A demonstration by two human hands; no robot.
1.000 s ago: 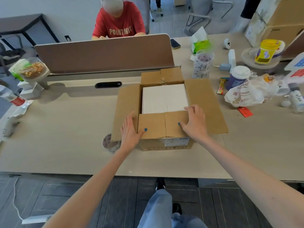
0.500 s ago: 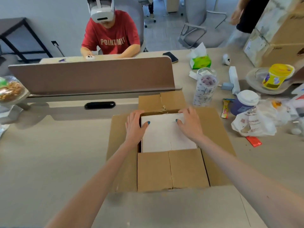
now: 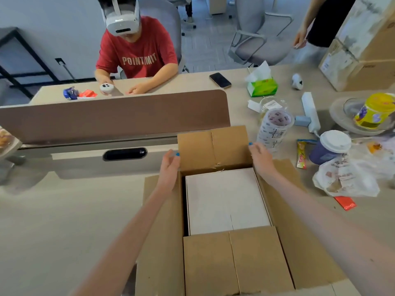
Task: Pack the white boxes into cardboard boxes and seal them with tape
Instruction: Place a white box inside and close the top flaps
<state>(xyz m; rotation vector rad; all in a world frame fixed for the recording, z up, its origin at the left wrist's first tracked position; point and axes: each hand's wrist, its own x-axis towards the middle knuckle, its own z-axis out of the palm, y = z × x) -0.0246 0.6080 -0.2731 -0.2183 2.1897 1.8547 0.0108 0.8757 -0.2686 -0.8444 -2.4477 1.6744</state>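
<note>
An open cardboard box point(image 3: 303, 227) stands on the desk right in front of me. Inside it lie white boxes point(image 3: 226, 199), flat tops side by side, filling the opening. The near flap point(image 3: 235, 263) is folded inward over them. The far flap point(image 3: 213, 148) stands upright. My left hand point(image 3: 168, 169) is at that flap's left edge and my right hand point(image 3: 260, 159) at its right edge, fingers reaching behind it. Both side flaps lie spread outward. No tape roll is in my hands.
A brown desk divider point(image 3: 113, 116) runs behind the box. To the right are printed tape rolls point(image 3: 274, 129), a lidded cup point(image 3: 329, 148), a plastic bag point(image 3: 346, 178), a tissue box point(image 3: 261, 87), a phone point(image 3: 220, 80). A person in a red shirt point(image 3: 136, 54) sits opposite.
My hands left the near flap, passed over the white boxes and reached the far flap's side edges. The view moved forward, so the box now sits lower and closer.
</note>
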